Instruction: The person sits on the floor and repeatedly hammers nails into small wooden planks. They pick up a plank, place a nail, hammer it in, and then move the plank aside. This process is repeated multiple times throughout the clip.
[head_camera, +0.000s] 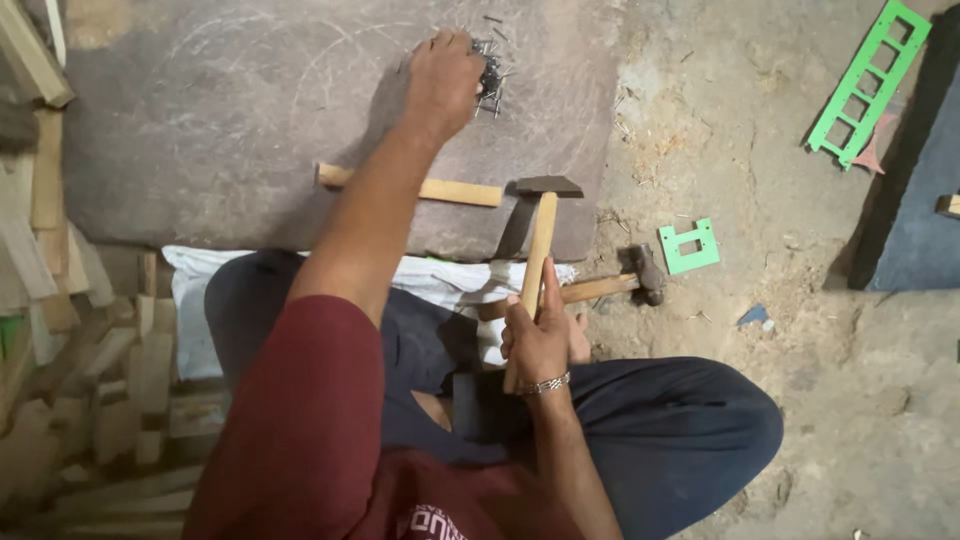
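Pinching nails (490, 75) with my left hand (442, 80); right hand (535, 345) clenched around hammer (540, 235); I'd lift 1 nail only.

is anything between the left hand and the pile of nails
Nothing visible: the left hand already rests on the nails on the stone slab. The right hand holds a hammer.
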